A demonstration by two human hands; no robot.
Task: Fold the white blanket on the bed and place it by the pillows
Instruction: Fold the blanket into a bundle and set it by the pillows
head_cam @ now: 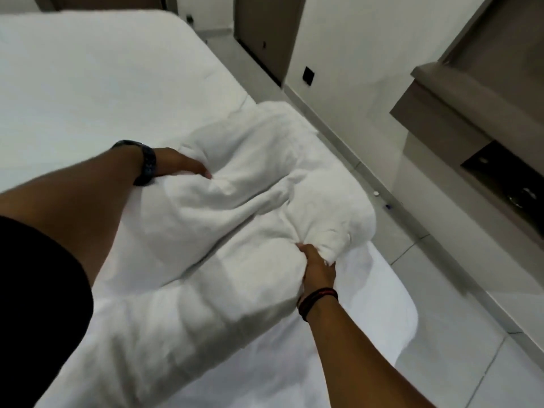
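Note:
The white blanket (pixel 235 201) lies bunched in thick rolls across the near right part of the bed (pixel 88 83), its far end hanging over the bed's right edge. My left hand (pixel 179 164), with a dark watch on the wrist, grips a fold at the blanket's far left side. My right hand (pixel 318 266), with dark bands on the wrist, pinches a gathered fold near the blanket's right edge. No pillows are in view.
A tiled floor (pixel 441 304) runs along the bed's right side. A grey wall-mounted shelf unit (pixel 459 119) stands at the right. A dark door (pixel 265 33) is at the back. Two small objects (pixel 376 193) lie on the floor by the wall.

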